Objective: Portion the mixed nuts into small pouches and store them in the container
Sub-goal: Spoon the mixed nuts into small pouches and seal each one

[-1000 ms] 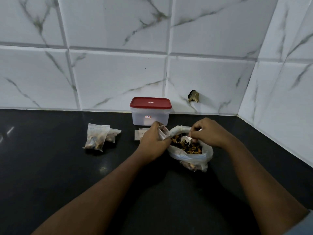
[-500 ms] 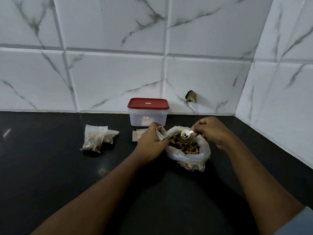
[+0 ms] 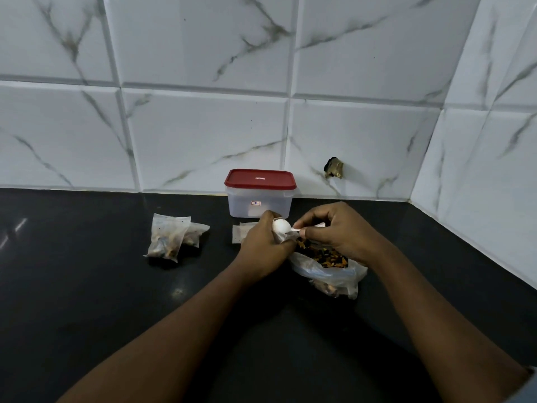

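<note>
Left hand (image 3: 263, 244) is clenching around the mouth of a small pouch (image 3: 286, 235), mostly hidden in the grip. Right hand (image 3: 338, 231) is pinching the handle of a white spoon (image 3: 281, 226), bowl tipped over the pouch opening. The open bag of mixed nuts (image 3: 325, 264) is lying on the black counter (image 3: 87, 301) under the right hand. Two filled pouches (image 3: 171, 238) are resting to the left. The red-lidded container (image 3: 259, 193) is standing closed against the tiled wall, empty pouches (image 3: 241, 231) lying just before it.
</note>
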Demonstrator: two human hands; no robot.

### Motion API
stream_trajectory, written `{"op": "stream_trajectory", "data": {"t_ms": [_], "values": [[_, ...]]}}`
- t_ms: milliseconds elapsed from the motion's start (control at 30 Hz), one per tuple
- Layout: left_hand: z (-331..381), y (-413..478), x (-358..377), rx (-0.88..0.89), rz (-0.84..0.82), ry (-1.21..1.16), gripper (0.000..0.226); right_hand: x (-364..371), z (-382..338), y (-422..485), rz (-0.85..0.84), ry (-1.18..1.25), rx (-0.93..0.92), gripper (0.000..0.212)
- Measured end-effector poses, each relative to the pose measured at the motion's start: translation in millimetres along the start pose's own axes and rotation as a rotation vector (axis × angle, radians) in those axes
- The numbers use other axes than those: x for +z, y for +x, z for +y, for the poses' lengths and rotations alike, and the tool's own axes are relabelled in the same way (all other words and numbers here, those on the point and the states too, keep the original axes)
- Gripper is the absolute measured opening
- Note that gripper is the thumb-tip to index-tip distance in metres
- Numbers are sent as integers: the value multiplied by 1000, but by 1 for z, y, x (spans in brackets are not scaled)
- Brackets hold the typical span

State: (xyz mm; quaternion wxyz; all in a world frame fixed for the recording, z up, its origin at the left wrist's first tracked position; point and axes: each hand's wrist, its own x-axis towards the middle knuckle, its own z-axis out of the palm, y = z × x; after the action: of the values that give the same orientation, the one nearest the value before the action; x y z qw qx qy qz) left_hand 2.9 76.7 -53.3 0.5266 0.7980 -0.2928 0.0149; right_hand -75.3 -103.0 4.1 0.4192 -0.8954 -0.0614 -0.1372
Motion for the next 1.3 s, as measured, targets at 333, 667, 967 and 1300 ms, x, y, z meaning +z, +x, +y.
{"op": "stream_trajectory", "data": {"t_ms": [333,667,967,1300], "values": [[7,-1,-3,-35,28,-25,39,-33,3,-1,204,6,-14,13],[10,0,-3,-56,42,-30,37,-31,29,2,-36,-540,153,15],[11,-3,-3,-26,29,-44,36,-45,25,-2,-187,-461,215,16],[9,-4,0,-33,5,-81,38,-56,34,-2,-166,-364,231,12]]}}
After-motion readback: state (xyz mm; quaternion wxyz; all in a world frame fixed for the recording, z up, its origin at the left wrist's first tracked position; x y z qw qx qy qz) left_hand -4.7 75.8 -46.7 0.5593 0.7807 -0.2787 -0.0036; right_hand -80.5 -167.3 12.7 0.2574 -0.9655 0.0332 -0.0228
